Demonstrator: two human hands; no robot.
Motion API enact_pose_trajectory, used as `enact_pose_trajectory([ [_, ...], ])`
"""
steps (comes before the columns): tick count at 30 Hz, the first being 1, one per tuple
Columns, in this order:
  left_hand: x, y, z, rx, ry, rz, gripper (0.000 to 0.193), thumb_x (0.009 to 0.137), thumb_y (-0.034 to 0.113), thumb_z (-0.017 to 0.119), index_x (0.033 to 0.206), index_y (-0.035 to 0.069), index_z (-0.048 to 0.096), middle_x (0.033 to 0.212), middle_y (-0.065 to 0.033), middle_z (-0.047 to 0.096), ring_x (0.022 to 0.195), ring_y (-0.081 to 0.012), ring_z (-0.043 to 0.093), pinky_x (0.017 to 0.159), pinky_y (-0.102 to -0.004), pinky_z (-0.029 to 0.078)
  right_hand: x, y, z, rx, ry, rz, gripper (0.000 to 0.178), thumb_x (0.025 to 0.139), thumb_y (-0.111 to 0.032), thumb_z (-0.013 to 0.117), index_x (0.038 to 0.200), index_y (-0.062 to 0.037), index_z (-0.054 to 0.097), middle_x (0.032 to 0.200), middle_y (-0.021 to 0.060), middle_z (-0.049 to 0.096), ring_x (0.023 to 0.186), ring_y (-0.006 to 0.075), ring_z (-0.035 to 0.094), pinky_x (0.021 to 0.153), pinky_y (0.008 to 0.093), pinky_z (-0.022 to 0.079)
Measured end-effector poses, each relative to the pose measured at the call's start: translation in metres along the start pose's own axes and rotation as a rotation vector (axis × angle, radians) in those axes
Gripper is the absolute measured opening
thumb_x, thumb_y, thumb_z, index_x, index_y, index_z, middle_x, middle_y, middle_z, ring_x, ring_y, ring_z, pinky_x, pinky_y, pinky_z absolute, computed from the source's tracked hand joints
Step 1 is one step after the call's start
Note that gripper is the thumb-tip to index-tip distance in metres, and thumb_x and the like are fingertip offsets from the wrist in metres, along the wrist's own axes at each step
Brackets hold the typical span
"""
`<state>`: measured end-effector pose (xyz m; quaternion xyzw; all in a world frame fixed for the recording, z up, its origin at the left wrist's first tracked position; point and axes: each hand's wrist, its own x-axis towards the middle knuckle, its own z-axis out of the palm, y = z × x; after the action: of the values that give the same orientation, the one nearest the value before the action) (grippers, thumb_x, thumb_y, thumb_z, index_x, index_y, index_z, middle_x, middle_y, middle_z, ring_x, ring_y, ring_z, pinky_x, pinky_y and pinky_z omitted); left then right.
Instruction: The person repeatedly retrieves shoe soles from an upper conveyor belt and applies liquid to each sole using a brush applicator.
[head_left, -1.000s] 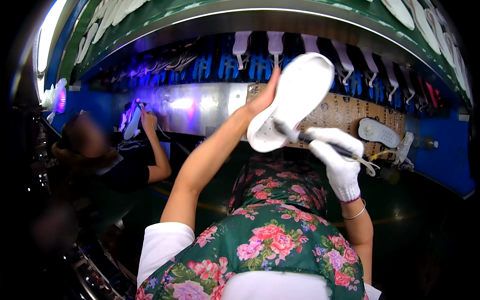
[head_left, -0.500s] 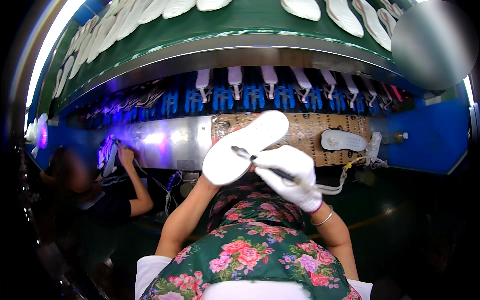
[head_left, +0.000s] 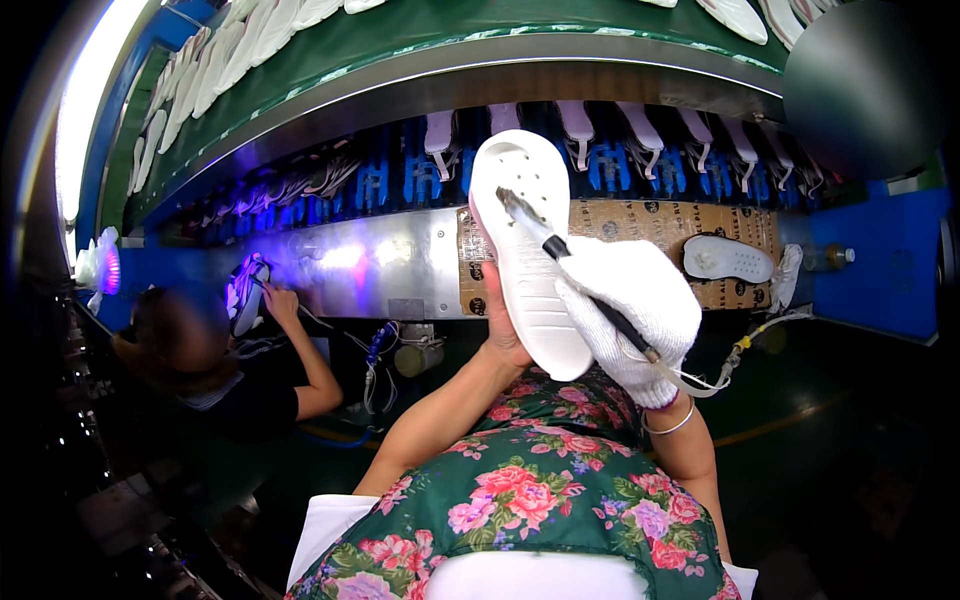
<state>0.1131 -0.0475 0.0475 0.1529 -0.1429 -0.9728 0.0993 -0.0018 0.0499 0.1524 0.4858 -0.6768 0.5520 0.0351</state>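
Note:
My bare left hand (head_left: 503,325) is closed around the left edge of a white shoe sole (head_left: 540,305), its fingers partly behind it. The sole stands nearly upright in view, with its small holes at the far end and ridges at the near end facing me. My right hand (head_left: 640,300), in a white knitted glove, grips a black-handled brush (head_left: 551,243). A thin pale tube runs from the handle's end. The bristles lie over the sole's upper inner face, near the holes.
Another pale sole (head_left: 728,258) lies on the cardboard-covered bench (head_left: 640,215) at right. Behind it, lilac-topped shoe parts (head_left: 640,125) sit in a row on blue holders. More soles line a green conveyor (head_left: 480,55). At left, a person's hand (head_left: 283,300) works on a shoe under violet light.
The sole has turned from slanted to nearly upright, and its holed and ridged inner face now shows. The brush has moved to its far end. My view has shifted slightly.

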Motion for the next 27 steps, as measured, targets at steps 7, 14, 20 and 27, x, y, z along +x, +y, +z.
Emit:
enact_pose_trajectory([
  [7, 0.001, -0.021, -0.016, -0.145, -0.073, -0.074, 0.089, 0.079, 0.064, 0.068, 0.145, 0.011, 0.040, 0.143, -0.0152, 0.048, 0.131, -0.0324, 0.048, 0.113, -0.0522, 0.035, -0.024, -0.003, 0.008, -0.127, -0.040, 0.097, 0.032, 0.070, 0.001, 0.073, 0.102, -0.0032, 0.073, 0.096, 0.0111, 0.071, 0.088, 0.0289, 0.069, 0.079, 0.0353, 0.054],
  [14, 0.015, -0.027, -0.018, -0.177, -0.058, -0.034, 0.096, 0.081, 0.071, 0.059, 0.148, 0.008, 0.032, 0.143, -0.0173, 0.046, 0.131, -0.0326, 0.048, 0.112, -0.0506, 0.036, -0.011, -0.013, 0.016, 0.209, 0.229, 0.352, 0.020, 0.075, 0.000, 0.074, 0.094, 0.0016, 0.071, 0.092, 0.0133, 0.072, 0.084, 0.0220, 0.069, 0.075, 0.0320, 0.053],
  [20, 0.024, -0.023, -0.009, -0.377, -0.316, -0.009, 0.098, 0.079, 0.074, 0.058, 0.150, 0.011, 0.029, 0.141, -0.0204, 0.047, 0.127, -0.0338, 0.051, 0.108, -0.0507, 0.041, -0.019, -0.012, 0.015, 0.155, 0.125, 0.222, 0.021, 0.073, 0.000, 0.077, 0.093, -0.0019, 0.072, 0.089, 0.0118, 0.072, 0.079, 0.0248, 0.069, 0.073, 0.0329, 0.053],
  [27, 0.025, -0.005, -0.015, -0.059, -0.062, -0.042, 0.104, 0.078, 0.087, 0.040, 0.146, 0.009, 0.035, 0.131, -0.0238, 0.054, 0.113, -0.0367, 0.060, 0.098, -0.0493, 0.049, -0.029, -0.005, 0.019, -0.057, 0.069, 0.074, 0.020, 0.074, -0.001, 0.076, 0.093, -0.0042, 0.073, 0.089, 0.0111, 0.071, 0.078, 0.0275, 0.069, 0.074, 0.0347, 0.054],
])
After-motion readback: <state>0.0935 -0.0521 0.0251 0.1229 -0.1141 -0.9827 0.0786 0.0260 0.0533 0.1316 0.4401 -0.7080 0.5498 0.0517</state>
